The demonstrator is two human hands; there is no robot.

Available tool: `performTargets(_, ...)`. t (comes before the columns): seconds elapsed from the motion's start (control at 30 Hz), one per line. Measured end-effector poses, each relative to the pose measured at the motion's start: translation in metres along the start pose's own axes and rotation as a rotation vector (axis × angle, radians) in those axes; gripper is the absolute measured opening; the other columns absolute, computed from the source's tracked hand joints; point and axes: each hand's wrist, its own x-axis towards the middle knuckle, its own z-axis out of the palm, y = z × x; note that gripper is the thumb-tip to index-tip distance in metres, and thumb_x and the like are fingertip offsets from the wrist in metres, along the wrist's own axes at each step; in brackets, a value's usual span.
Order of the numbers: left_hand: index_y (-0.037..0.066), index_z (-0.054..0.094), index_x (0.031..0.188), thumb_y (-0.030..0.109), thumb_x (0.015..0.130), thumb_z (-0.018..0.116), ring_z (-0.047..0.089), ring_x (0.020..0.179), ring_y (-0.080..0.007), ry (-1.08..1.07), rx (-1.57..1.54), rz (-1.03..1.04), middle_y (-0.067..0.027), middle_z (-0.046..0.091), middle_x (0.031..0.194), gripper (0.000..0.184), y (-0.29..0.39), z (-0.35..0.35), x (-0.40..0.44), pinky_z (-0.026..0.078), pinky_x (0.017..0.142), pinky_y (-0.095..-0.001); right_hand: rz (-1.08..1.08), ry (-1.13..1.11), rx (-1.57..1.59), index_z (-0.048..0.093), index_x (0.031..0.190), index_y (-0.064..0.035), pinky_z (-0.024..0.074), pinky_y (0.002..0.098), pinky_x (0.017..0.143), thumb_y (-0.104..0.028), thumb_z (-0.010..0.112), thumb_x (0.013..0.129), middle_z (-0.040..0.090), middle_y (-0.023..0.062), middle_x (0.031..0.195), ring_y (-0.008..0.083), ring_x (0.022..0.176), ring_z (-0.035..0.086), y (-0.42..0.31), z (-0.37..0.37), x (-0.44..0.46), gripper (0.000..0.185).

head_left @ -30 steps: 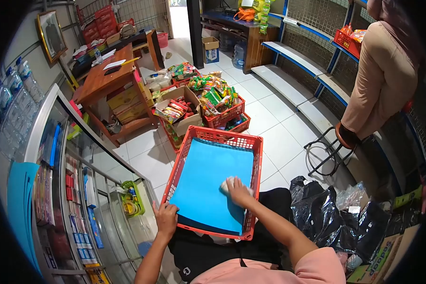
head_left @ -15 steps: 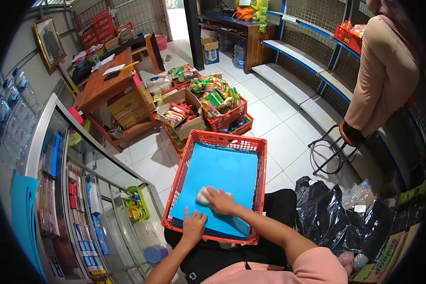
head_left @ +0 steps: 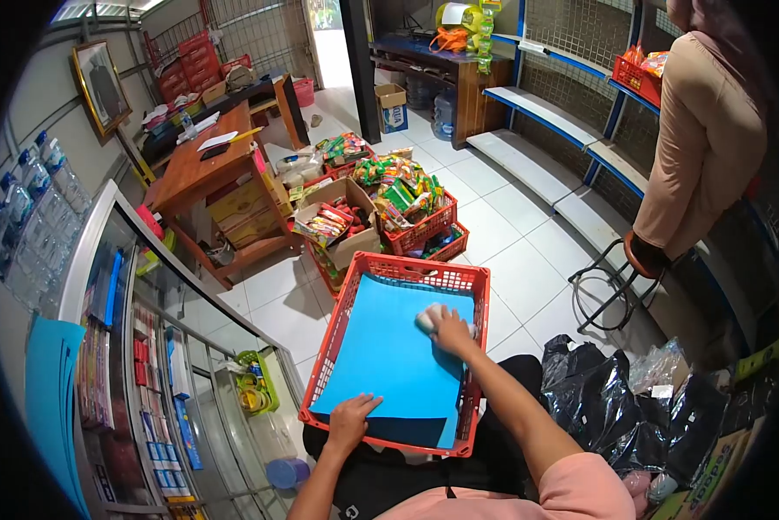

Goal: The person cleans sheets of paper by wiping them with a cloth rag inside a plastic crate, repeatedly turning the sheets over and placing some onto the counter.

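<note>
A red plastic crate (head_left: pixel 485 299) rests on my lap, with a blue sheet (head_left: pixel 389 347) lying across its top. My right hand (head_left: pixel 452 333) is closed around a whitish cloth (head_left: pixel 429 317) and presses it on the sheet's upper right part. At the sheet's lower left corner, my left hand (head_left: pixel 351 419) lies with fingers stretched over the edge near the crate rim. The sheet's near edge is raised a little, and a dark gap shows beneath it.
Beyond the crate stand a cardboard box (head_left: pixel 355 245) and red crates (head_left: pixel 424 223) full of packets. A glass display case (head_left: pixel 225 303) is on the left. Black plastic bags (head_left: pixel 593 394) lie at right. Another person (head_left: pixel 701 139) stands by the shelves, near a stool (head_left: pixel 641 256).
My right hand has moved the cloth forward and right across the sheet. My left hand has slid back toward the near left corner, and the sheet has shifted slightly.
</note>
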Motion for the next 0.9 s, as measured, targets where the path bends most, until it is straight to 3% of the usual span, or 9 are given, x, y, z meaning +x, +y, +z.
performTargets(0.13,0.01,0.061,0.103,-0.007,0.057,0.056,0.059,0.095,-0.023,0.049,0.049,0.034,-0.0042,0.063,0.101,0.05,0.02,-0.027,0.004,0.045,0.079,-0.032,0.015,-0.079,0.101,0.045,0.124,-0.0148,0.041,0.0431,0.085,-0.014,0.055,0.074,0.042,0.0173,0.127,0.0389,0.105,0.047,0.0,-0.005,-0.005,0.051)
performTargets(0.2,0.008,0.062,0.101,-0.009,0.056,0.055,0.06,0.092,-0.0222,0.176,0.018,0.038,-0.0045,0.064,0.098,0.048,0.029,-0.051,0.008,0.046,0.079,-0.0298,0.018,0.097,0.367,0.054,0.115,-0.0123,0.0447,0.0354,0.079,-0.005,0.052,0.07,0.054,0.0153,0.114,0.0353,0.089,0.055,0.01,-0.019,0.0,0.046)
performTargets(0.23,0.008,0.062,0.101,-0.009,0.056,0.055,0.06,0.092,-0.0222,0.173,0.023,0.04,-0.0045,0.064,0.098,0.048,0.031,-0.065,0.01,0.046,0.079,-0.0298,0.018,0.099,0.373,0.054,0.115,-0.0123,0.0447,0.0354,0.079,-0.005,0.052,0.07,0.054,0.0153,0.114,0.0353,0.089,0.055,0.007,-0.033,0.002,0.046)
performTargets(0.3,0.01,0.062,0.101,-0.005,0.06,0.057,0.061,0.09,-0.0218,0.268,-0.01,-0.016,-0.0033,0.064,0.099,0.044,0.032,-0.093,0.011,0.046,0.077,-0.0296,-0.044,0.379,0.664,0.057,0.11,-0.0074,0.0454,0.0369,0.075,-0.003,0.048,0.068,0.059,0.0157,0.102,0.0357,0.085,0.057,0.001,-0.071,0.0,0.043)
performTargets(0.4,0.009,0.063,0.099,-0.004,0.061,0.058,0.062,0.085,-0.0217,0.343,-0.067,-0.067,-0.0052,0.064,0.097,0.041,0.046,-0.134,0.011,0.047,0.073,-0.0278,-0.056,0.711,0.926,0.054,0.113,-0.0025,0.0457,0.032,0.075,0.001,0.044,0.066,0.058,0.0171,0.105,0.0305,0.086,0.058,-0.002,-0.112,0.012,0.048)
performTargets(0.57,-0.001,0.061,0.096,0.006,0.077,0.059,0.059,0.07,-0.0163,0.623,-0.463,-0.363,-0.0105,0.064,0.085,0.021,0.035,-0.16,-0.014,0.046,0.067,-0.0249,-0.003,0.864,1.151,0.047,0.12,-0.0025,0.048,0.0311,0.072,0.001,0.047,0.07,0.057,0.0153,0.103,0.0235,0.084,0.057,-0.012,-0.199,-0.018,0.05)
performTargets(0.63,-0.002,0.051,0.102,0.018,0.084,0.057,0.057,0.08,-0.0182,0.658,-0.428,-0.922,-0.0127,0.056,0.097,0.028,0.046,-0.181,-0.018,0.046,0.072,-0.0296,-0.12,0.945,1.186,0.045,0.122,-0.0049,0.0482,0.0315,0.071,-0.001,0.049,0.071,0.057,0.0156,0.102,0.0214,0.083,0.057,-0.017,-0.212,-0.029,0.052)
performTargets(0.7,-0.001,0.047,0.111,0.021,0.083,0.058,0.057,0.081,-0.0186,0.807,-0.907,-0.761,-0.0135,0.056,0.099,0.037,0.016,-0.161,-0.024,0.046,0.072,-0.0291,-0.141,0.849,1.198,0.045,0.123,-0.0081,0.0471,0.0299,0.072,0.0,0.048,0.07,0.056,0.0141,0.102,0.0199,0.082,0.056,-0.027,-0.21,-0.04,0.054)
performTargets(0.9,-0.002,0.043,0.116,0.017,0.085,0.055,0.057,0.081,-0.0202,0.587,-1.23,-0.806,-0.0146,0.056,0.102,0.039,-0.028,-0.069,-0.013,0.046,0.072,-0.0265,-0.301,0.55,1.053,0.045,0.118,-0.0065,0.0433,0.0305,0.081,-0.001,0.046,0.069,0.053,0.0118,0.107,0.0238,0.09,0.054,-0.069,-0.132,-0.051,0.049)
